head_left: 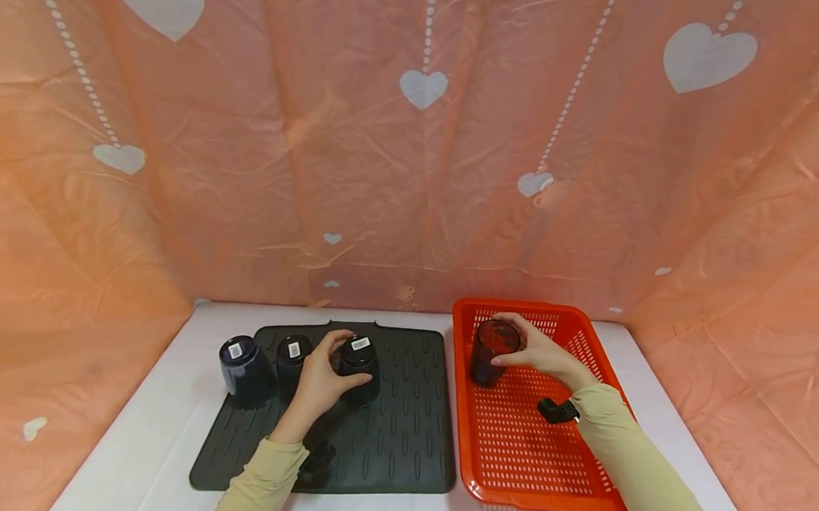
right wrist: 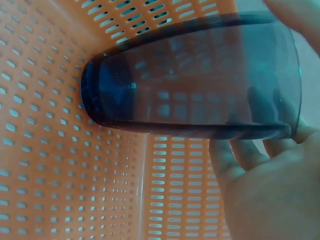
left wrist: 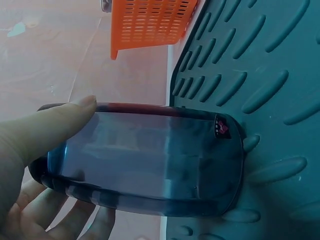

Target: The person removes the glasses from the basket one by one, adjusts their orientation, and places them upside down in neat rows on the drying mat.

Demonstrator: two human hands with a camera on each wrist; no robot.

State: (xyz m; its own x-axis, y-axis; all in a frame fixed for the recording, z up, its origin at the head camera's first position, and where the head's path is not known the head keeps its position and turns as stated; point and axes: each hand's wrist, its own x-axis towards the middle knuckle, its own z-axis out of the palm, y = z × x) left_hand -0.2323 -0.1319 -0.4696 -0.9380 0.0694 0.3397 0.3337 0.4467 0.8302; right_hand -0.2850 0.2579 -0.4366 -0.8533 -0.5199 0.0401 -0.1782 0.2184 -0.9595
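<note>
My left hand (head_left: 318,382) grips a dark tinted glass (head_left: 361,376) that is upside down on the black drying mat (head_left: 407,433), its base with a white label facing up. In the left wrist view the thumb lies along one side of this glass (left wrist: 145,155) and the fingers along the other, with its rim at the mat. Inside the red basket (head_left: 465,444), my right hand (head_left: 539,355) holds another tinted glass (head_left: 487,364) near its rim, mouth up. The right wrist view shows the base of that glass (right wrist: 185,85) close to the perforated basket floor.
Two more dark glasses, one at the mat's left edge (head_left: 246,374) and another glass (head_left: 291,365) beside my left hand, stand upside down with labels on their bases. A white table (head_left: 164,420) lies underneath. Behind it hangs a pink curtain (head_left: 358,168) with white hearts.
</note>
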